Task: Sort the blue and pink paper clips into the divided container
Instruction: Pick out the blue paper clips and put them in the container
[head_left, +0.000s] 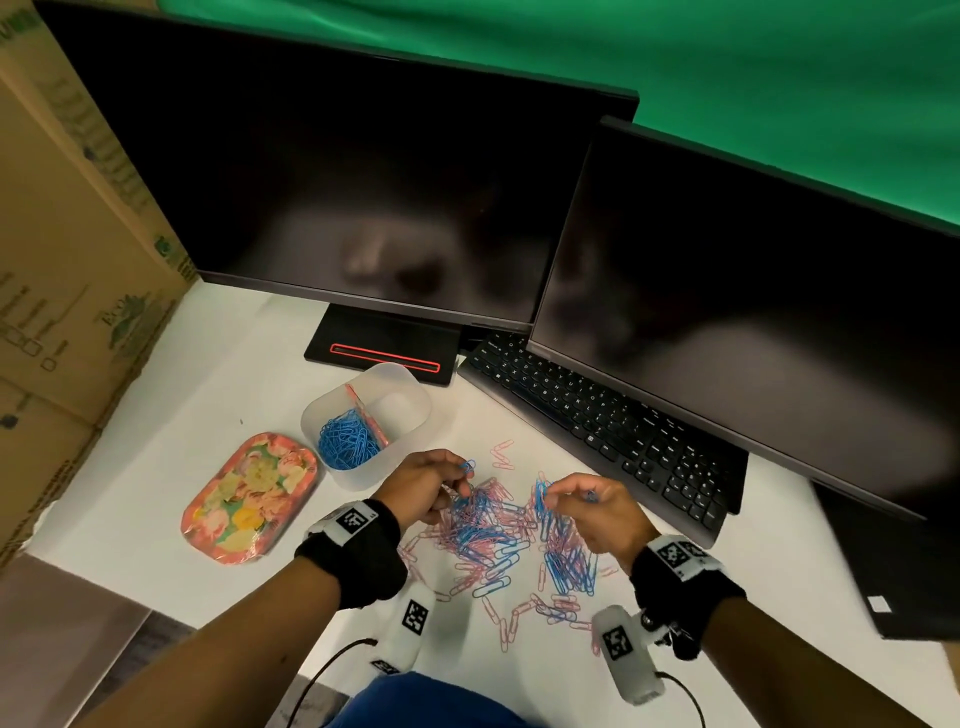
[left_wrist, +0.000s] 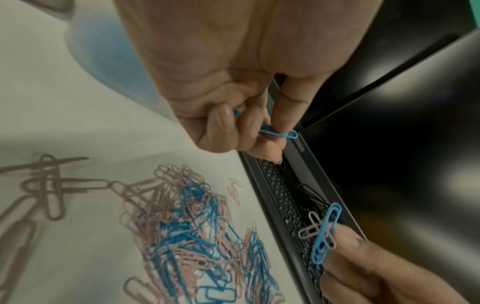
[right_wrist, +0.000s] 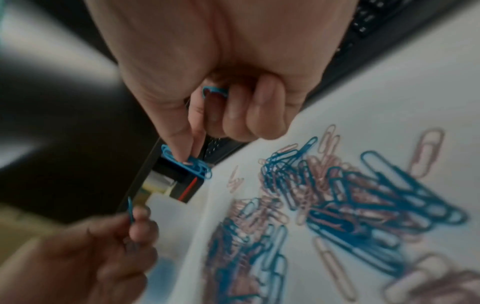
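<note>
A mixed heap of blue and pink paper clips (head_left: 511, 535) lies on the white desk before me. My left hand (head_left: 457, 475) hovers over the heap's left side and pinches a blue clip (left_wrist: 281, 133) between thumb and fingers. My right hand (head_left: 553, 493) is above the heap's right side, pinching blue clips (right_wrist: 187, 163) with a pink one (left_wrist: 311, 227) tangled in. More blue clips (right_wrist: 215, 91) sit curled in its palm. The translucent divided container (head_left: 410, 426) stands behind my left hand; blue clips (head_left: 345, 439) fill its left compartment, the right one looks bare.
A flowered oval tin (head_left: 249, 499) lies left of the container. A black keyboard (head_left: 597, 421) runs along the right, under one of two dark monitors (head_left: 363, 197). A cardboard box (head_left: 62, 270) walls the left side. A few stray pink clips (head_left: 503, 454) lie behind the heap.
</note>
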